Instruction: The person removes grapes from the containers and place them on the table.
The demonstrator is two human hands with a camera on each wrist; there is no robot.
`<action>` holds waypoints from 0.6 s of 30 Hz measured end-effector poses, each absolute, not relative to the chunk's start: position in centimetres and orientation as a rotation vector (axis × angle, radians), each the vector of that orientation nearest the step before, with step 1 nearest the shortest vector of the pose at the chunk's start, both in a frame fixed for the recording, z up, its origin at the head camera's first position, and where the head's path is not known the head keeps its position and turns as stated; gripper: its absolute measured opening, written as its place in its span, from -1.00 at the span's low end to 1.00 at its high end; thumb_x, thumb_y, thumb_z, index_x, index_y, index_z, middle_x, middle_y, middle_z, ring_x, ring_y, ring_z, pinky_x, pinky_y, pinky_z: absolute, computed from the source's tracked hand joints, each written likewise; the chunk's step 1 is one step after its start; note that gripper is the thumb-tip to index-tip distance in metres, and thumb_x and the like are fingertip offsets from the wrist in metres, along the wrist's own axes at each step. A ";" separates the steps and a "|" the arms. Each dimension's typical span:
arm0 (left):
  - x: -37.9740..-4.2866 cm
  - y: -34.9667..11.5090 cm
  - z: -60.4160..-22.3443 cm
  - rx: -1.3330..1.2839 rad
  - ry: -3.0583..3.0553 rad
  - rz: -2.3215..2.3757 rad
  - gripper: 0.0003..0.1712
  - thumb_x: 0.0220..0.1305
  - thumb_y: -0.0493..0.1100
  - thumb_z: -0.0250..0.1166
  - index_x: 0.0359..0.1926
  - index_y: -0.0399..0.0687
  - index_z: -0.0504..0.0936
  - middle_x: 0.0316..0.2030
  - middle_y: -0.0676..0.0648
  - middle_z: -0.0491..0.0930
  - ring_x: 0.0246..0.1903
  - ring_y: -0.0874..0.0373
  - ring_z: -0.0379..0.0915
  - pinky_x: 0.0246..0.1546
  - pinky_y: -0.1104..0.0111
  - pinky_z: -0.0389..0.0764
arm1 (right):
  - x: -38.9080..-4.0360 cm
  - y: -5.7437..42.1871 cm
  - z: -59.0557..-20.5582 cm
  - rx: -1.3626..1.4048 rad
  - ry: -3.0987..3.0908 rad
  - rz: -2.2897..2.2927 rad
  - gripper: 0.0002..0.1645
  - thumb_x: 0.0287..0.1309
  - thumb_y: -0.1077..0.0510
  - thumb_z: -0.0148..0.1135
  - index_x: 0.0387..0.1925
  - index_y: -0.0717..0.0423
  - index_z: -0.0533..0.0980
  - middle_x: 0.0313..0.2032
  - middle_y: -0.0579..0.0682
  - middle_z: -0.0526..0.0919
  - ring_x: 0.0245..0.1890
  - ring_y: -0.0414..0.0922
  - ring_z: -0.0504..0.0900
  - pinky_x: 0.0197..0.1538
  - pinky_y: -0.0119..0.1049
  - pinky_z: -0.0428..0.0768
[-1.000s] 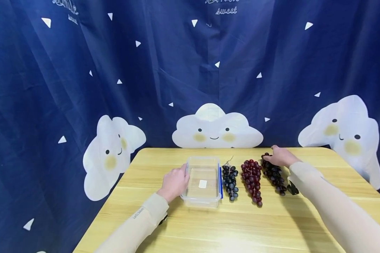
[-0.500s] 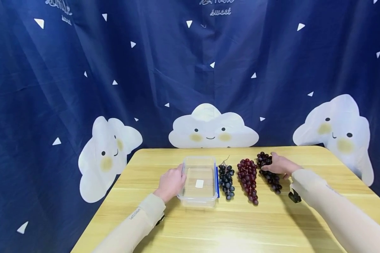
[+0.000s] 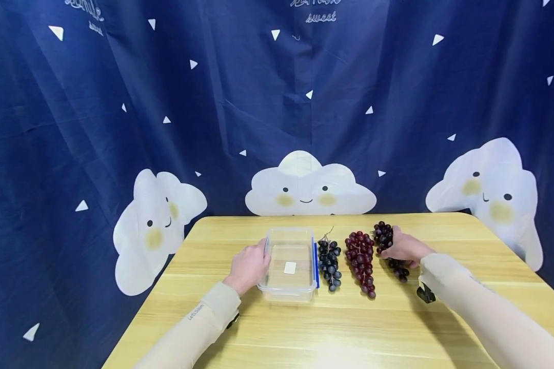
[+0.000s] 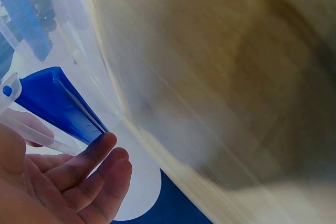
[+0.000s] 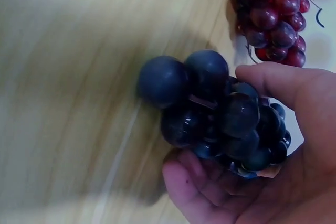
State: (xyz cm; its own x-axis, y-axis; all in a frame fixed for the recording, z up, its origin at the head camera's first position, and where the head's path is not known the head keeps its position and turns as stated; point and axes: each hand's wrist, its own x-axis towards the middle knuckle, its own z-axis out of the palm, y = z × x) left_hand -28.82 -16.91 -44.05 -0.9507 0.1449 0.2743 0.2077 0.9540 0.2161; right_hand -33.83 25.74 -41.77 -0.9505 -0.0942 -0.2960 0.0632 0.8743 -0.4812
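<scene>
A clear plastic food container (image 3: 288,296) with blue clips sits on the table, its top uncovered. My left hand (image 3: 248,267) grips its left rim, thumb over the edge and fingers by a hanging blue clip (image 4: 60,103). To the right lies a row of grape bunches. The nearest to the container is a blue-black bunch (image 3: 330,264), then comes a dark red bunch (image 3: 360,259). My right hand (image 3: 406,248) grips the rightmost, dark purple bunch (image 3: 383,233) around its middle. In the right wrist view, thumb and fingers curl around these dark grapes (image 5: 239,116).
The light wooden table (image 3: 323,333) has its far edge close to a dark blue curtain (image 3: 240,102) printed with white clouds and triangles. Another blue clip (image 3: 316,264) hangs at the container's right side, close beside the blue-black grapes.
My right hand has come down from above the dark purple grapes and closed around their middle. The left hand has stayed on the container's rim. The head view has shifted slightly.
</scene>
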 end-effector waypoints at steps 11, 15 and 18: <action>-29.0 -16.9 -44.1 -0.260 -2.856 -0.345 -0.42 0.44 -0.04 0.00 0.40 -0.16 0.42 -0.08 -0.23 0.71 -0.21 -0.10 0.68 -0.39 0.03 0.67 | -33.5 25.6 -42.0 -0.059 2.769 -0.674 0.16 0.24 -0.02 0.22 0.52 0.40 -0.24 -0.01 0.57 0.45 -0.50 0.03 0.57 -0.45 -0.15 0.64; -28.9 -17.0 -44.1 -0.264 -2.855 -0.341 -0.41 0.44 -0.04 0.00 0.39 -0.17 0.43 -0.08 -0.23 0.71 -0.20 -0.09 0.68 -0.38 0.03 0.67 | -33.2 25.7 -41.9 -0.074 2.779 -0.686 0.13 0.23 -0.04 0.23 0.52 0.40 -0.18 -0.01 0.55 0.46 -0.53 0.00 0.56 -0.47 -0.16 0.65; -28.9 -17.0 -44.0 -0.266 -2.852 -0.336 -0.42 0.43 -0.04 0.01 0.38 -0.17 0.44 -0.10 -0.22 0.72 -0.21 -0.10 0.68 -0.38 0.03 0.67 | -33.0 25.9 -41.7 -0.093 2.782 -0.691 0.12 0.25 -0.04 0.22 0.53 0.40 -0.17 0.01 0.58 0.45 -0.55 0.00 0.58 -0.47 -0.16 0.66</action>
State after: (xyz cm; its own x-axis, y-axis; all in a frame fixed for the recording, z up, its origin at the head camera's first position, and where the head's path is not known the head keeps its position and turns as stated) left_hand -28.86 -16.97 -44.02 -0.9504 0.1497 0.2728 0.2091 0.9565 0.2035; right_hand -32.97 25.92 -41.70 -0.9606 -0.1268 -0.2472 0.0035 0.8841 -0.4673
